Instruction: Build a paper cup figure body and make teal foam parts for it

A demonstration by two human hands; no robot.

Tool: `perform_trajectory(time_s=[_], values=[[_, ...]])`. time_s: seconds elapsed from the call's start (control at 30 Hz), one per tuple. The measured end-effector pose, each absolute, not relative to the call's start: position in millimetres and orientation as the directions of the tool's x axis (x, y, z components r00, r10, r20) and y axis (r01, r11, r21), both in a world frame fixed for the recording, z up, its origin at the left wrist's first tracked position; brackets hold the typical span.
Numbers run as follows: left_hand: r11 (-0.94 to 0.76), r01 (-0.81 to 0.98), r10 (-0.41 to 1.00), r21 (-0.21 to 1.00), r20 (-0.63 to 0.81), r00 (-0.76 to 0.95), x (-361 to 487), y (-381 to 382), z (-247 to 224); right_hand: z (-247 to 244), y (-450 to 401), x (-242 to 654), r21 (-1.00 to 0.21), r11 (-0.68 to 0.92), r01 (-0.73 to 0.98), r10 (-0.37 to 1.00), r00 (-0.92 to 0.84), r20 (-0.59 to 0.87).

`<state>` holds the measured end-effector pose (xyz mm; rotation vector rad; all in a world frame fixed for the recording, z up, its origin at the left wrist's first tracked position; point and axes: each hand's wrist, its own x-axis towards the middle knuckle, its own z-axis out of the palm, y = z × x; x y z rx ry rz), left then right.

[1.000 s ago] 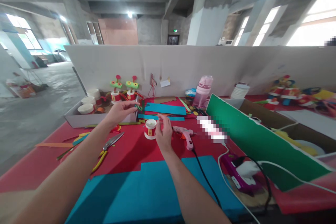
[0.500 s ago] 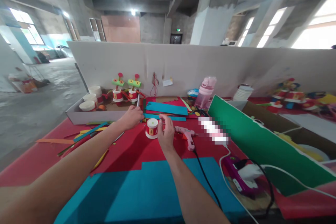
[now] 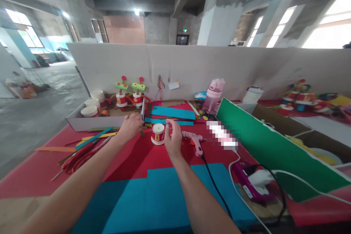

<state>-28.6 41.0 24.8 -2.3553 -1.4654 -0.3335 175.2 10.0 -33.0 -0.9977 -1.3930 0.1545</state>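
A small red and white paper cup (image 3: 158, 135) stands upside down on the red table cover, a pale green dot on its top. Just right of it is my right hand (image 3: 173, 133), its fingers curled together near the cup's side; whether something small is between them I cannot make out. My left hand (image 3: 132, 127) is by the front right corner of the white box, fingers bent downward, next to a dark green curled strip (image 3: 142, 132). What its fingertips hold, if anything, is hidden. The pink glue gun (image 3: 196, 142) lies right of my right hand.
The white box (image 3: 101, 123) holds cups and two finished figures (image 3: 121, 99). Blue sheets (image 3: 164, 197) lie in front, coloured strips (image 3: 109, 135) at left. A green panel (image 3: 263, 146), purple power strip (image 3: 255, 186), cables and a pink bottle (image 3: 214, 95) are at the right.
My left hand has moved left, away from the cup, showing the box corner and the curled green strip. My right hand has stayed beside the cup. The view has shifted slightly.
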Motion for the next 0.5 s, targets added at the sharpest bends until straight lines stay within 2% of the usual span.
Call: perform_trajectory(time_s=[0.13,0.23,0.33,0.5], values=[[-0.361,0.912,0.797,-0.195,0.443,0.41,-17.0,68.5,52.6,-33.7,10.2,173.9,-0.656,0.594,0.467,0.643,0.215,0.735],[-0.443,0.866,0.798,-0.231,0.338,0.498,1.9,105.0,61.0,-34.3,10.9,173.9,-0.648,0.593,0.479,0.643,0.203,0.738],[-0.498,0.838,0.812,-0.223,0.219,0.541,18.6,144.7,49.9,-35.1,11.2,173.9,-0.638,0.587,0.498,0.645,0.188,0.74],[-0.576,0.811,0.803,-0.097,0.115,0.584,24.2,194.4,21.4,-35.8,10.0,172.5,-0.629,0.581,0.517,0.648,0.174,0.742]])
